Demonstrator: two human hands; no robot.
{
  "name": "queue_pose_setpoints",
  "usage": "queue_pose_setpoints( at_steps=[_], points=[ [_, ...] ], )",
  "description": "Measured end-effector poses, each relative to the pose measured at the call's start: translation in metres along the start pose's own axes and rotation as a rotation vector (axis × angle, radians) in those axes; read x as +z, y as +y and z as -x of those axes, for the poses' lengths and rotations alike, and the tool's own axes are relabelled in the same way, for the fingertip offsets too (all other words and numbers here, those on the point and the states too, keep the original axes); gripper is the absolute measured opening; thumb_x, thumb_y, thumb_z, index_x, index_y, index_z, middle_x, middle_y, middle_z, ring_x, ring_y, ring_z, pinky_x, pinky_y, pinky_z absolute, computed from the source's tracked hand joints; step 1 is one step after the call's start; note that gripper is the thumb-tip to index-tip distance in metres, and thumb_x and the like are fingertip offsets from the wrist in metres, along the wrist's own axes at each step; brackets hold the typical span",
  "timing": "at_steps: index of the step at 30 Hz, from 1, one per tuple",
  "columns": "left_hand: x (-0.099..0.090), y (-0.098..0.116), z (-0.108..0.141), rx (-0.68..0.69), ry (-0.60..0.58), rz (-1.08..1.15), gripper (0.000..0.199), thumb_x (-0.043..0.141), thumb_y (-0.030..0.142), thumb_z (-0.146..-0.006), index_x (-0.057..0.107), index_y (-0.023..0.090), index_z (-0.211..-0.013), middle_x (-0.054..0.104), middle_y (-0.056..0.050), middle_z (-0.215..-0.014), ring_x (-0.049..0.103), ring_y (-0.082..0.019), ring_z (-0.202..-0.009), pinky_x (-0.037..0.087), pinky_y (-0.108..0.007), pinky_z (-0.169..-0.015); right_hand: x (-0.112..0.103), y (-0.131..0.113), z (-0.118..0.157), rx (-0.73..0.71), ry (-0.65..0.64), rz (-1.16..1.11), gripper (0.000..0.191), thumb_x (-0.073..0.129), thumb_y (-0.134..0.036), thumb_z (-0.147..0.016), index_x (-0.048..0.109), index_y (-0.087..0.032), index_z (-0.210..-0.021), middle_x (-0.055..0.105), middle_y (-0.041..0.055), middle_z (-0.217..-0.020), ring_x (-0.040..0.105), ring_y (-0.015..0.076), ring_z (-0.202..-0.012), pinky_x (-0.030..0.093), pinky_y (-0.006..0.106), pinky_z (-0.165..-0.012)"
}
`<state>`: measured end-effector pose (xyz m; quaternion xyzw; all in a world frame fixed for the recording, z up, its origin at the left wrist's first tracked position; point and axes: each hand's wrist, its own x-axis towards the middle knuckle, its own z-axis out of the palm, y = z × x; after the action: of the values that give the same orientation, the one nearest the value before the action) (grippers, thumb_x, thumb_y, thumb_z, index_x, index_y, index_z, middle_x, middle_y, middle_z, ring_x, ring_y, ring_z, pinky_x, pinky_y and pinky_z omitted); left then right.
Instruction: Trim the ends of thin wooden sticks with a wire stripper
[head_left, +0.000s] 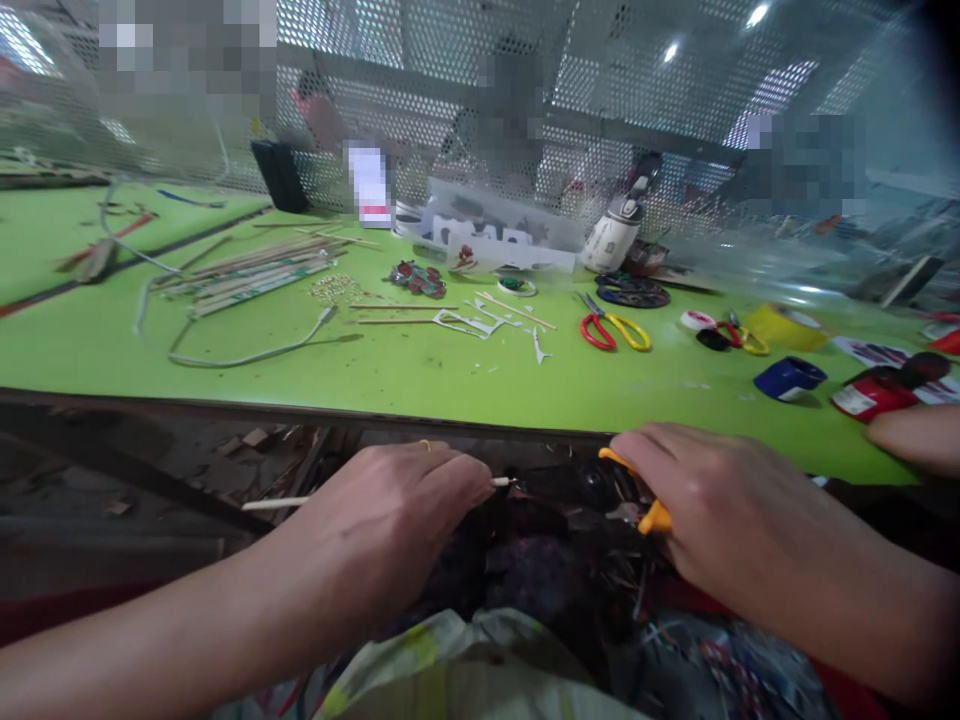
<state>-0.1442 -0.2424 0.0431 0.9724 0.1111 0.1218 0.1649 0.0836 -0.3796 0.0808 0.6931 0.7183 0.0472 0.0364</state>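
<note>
Over my lap, just below the table's front edge, my left hand (409, 515) is closed around a thin pale stick (276, 503). The stick's far end pokes out past my fingertips toward the right. My right hand (705, 495) grips dark pliers (559, 484) by their orange handles. The tips of the pliers are at the stick's end; whether they touch it is too small to tell. Red and yellow scissors (613, 330) lie on the green table (450, 390) beyond my hands, near white paper scraps (469, 322).
A bundle of sticks (247, 275) and a white cable (225, 362) lie on the left. A white bottle (609, 240) stands at the back. Blue tape (790, 379) and yellow tape (787, 326) are at the right, near another person's hand (919, 438).
</note>
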Motion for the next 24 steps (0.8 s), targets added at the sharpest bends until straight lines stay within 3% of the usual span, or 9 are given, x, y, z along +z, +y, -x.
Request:
queue_pose_setpoints(
  at_steps=[2, 6, 9, 13, 18, 24],
  points=[
    [0.001, 0.001, 0.002, -0.017, -0.037, 0.039, 0.021, 0.042, 0.004, -0.092, 0.058, 0.015, -0.085, 0.055, -0.001, -0.073, 0.047, -0.012, -0.061, 0.037, -0.026, -0.058, -0.001, -0.001, 0.000, -0.010, 0.016, 0.008, 0.034, 0.045, 0.002, -0.062, 0.061, -0.019, -0.084, 0.062, 0.0052, -0.073, 0.058, 0.0201, -0.060, 0.034, 0.032, -0.056],
    [0.004, 0.001, 0.004, 0.071, 0.076, -0.041, 0.019, 0.042, 0.004, -0.094, 0.054, 0.016, -0.086, 0.053, -0.001, -0.074, 0.044, -0.014, -0.063, 0.034, -0.028, -0.057, -0.001, -0.002, -0.001, 0.015, -0.053, -0.011, 0.037, 0.047, 0.002, -0.061, 0.064, -0.019, -0.087, 0.065, 0.0062, -0.076, 0.061, 0.0220, -0.065, 0.040, 0.033, -0.059],
    [0.002, 0.001, 0.004, 0.192, 0.156, -0.139, 0.016, 0.039, 0.008, -0.097, 0.055, 0.013, -0.093, 0.056, -0.003, -0.077, 0.047, -0.016, -0.065, 0.040, -0.030, -0.059, -0.001, -0.001, -0.001, 0.053, -0.172, -0.061, 0.041, 0.050, 0.003, -0.060, 0.066, -0.019, -0.090, 0.068, 0.0062, -0.079, 0.064, 0.0242, -0.070, 0.045, 0.035, -0.064],
    [-0.007, 0.003, 0.002, 0.367, 0.225, -0.322, 0.029, 0.031, 0.011, -0.100, 0.059, 0.006, -0.097, 0.062, -0.008, -0.078, 0.054, -0.021, -0.070, 0.048, -0.035, -0.065, 0.001, 0.003, 0.002, 0.069, -0.238, -0.206, 0.043, 0.052, 0.004, -0.063, 0.067, -0.021, -0.095, 0.072, 0.0050, -0.086, 0.066, 0.0209, -0.070, 0.045, 0.030, -0.063],
    [-0.014, 0.003, -0.003, 0.468, 0.246, -0.420, 0.032, 0.034, 0.008, -0.098, 0.063, 0.008, -0.085, 0.064, -0.010, -0.074, 0.057, -0.021, -0.068, 0.048, -0.034, -0.058, -0.001, 0.010, 0.001, 0.112, -0.377, -0.410, 0.025, 0.057, -0.006, -0.073, 0.067, -0.023, -0.089, 0.074, 0.0037, -0.091, 0.066, 0.0169, -0.069, 0.041, 0.025, -0.058],
    [-0.014, -0.001, -0.006, 0.533, 0.225, -0.488, 0.032, 0.035, 0.007, -0.097, 0.066, 0.006, -0.089, 0.065, -0.010, -0.075, 0.059, -0.022, -0.068, 0.048, -0.035, -0.058, -0.009, 0.010, -0.007, 0.095, -0.513, -0.620, 0.014, 0.055, -0.017, -0.085, 0.068, -0.021, -0.082, 0.073, 0.0005, -0.077, 0.064, 0.0127, -0.063, 0.040, 0.021, -0.056]
  ],
)
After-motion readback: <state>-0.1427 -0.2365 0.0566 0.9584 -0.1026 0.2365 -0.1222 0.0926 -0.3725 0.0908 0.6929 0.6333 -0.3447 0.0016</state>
